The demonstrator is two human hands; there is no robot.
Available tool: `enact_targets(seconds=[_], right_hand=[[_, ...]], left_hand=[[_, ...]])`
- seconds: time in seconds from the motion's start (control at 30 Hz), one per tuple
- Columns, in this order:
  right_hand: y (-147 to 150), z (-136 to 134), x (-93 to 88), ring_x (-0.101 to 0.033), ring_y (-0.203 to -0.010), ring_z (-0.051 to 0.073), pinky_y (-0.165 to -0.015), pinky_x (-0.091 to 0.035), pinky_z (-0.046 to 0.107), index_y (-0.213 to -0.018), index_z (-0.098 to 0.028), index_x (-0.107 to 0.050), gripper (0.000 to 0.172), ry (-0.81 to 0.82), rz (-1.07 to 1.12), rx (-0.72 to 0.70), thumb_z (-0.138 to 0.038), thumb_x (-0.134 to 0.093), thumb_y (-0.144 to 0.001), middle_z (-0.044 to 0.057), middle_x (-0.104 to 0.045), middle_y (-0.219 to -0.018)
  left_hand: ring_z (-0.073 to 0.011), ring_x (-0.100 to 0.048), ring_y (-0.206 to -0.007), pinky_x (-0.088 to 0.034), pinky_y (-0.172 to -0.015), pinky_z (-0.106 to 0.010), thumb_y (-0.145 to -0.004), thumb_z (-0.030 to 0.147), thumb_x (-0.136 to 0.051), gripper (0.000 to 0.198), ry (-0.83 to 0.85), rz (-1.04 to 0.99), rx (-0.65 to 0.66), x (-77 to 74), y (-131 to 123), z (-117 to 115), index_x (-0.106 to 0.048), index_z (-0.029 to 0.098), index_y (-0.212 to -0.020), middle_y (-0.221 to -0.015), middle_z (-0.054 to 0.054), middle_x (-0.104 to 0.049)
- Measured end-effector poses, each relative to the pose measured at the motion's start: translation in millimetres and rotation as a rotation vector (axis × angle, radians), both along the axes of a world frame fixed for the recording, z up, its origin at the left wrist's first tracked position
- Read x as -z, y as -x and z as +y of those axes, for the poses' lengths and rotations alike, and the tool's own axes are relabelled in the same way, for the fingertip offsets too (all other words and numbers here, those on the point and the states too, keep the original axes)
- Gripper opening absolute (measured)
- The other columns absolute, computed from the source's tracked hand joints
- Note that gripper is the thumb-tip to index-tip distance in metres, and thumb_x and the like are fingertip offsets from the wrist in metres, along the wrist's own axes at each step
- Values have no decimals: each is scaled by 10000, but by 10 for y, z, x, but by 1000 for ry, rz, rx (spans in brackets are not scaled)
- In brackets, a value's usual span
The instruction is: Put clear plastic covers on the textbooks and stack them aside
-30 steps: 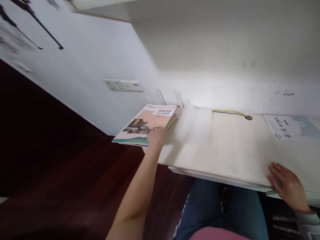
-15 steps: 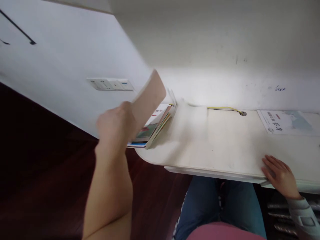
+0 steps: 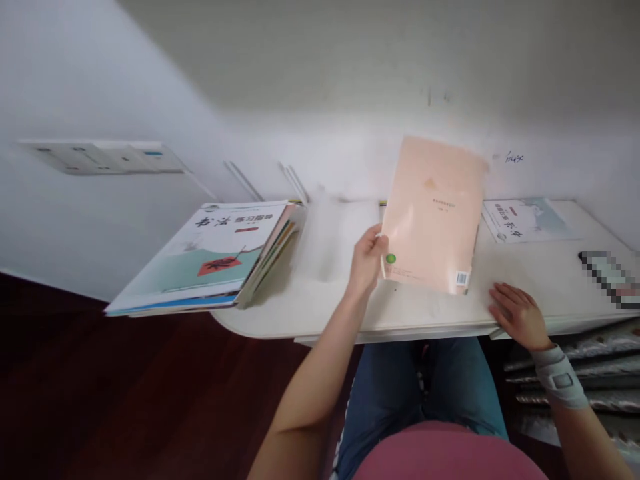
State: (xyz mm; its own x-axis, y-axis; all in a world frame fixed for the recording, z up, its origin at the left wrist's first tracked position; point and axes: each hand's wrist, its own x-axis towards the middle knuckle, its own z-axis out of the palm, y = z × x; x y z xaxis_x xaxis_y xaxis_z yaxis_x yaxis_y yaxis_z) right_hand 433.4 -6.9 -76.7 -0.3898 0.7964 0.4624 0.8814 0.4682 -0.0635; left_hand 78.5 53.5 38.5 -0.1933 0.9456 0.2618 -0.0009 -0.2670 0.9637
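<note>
My left hand (image 3: 367, 261) is closed on the lower left edge of a pale peach book (image 3: 433, 213), holding it tilted up above the middle of the white desk (image 3: 320, 293), back cover with a barcode toward me. My right hand (image 3: 517, 313) lies flat with fingers spread on the desk's front edge, just right of the book and holding nothing. A stack of books (image 3: 215, 257) sits at the desk's left end, overhanging the edge, its top cover white and teal with a red shape.
A thin white booklet (image 3: 525, 219) lies at the back right of the desk. A blurred-out object (image 3: 607, 277) sits at the far right. A wall socket strip (image 3: 103, 157) is on the left wall. Dark red floor lies below; my blue-jeaned legs are under the desk.
My left hand took the peach book off the left stack and carried it right, over the middle of the desk. The stack now shows a white and teal cover. The right hand stayed put.
</note>
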Motion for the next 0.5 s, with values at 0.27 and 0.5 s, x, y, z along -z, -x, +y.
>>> enact_targets(seconds=[0.27, 0.5], right_hand=[[14, -5, -25, -530, -1210, 233, -1008, -417, 417, -1191, -219, -622, 371, 11, 12, 8, -409, -477, -908, 64, -607, -1283], [20, -1, 2, -557, -1173, 243, -975, -439, 417, -1188, -216, -628, 360, -14, 34, 38, -383, -471, -910, 81, -630, -1245]], left_hand=[[-159, -572, -696, -436, -662, -279, -870, 282, -350, 317, 263, 629, -151, 565, 205, -164, -620, 166, -991, -751, -39, -633], [-201, -634, -808, -457, -752, -317, -937, 294, -265, 357, 347, 934, -208, 672, 474, -406, -586, 174, -1033, -847, -77, -680]])
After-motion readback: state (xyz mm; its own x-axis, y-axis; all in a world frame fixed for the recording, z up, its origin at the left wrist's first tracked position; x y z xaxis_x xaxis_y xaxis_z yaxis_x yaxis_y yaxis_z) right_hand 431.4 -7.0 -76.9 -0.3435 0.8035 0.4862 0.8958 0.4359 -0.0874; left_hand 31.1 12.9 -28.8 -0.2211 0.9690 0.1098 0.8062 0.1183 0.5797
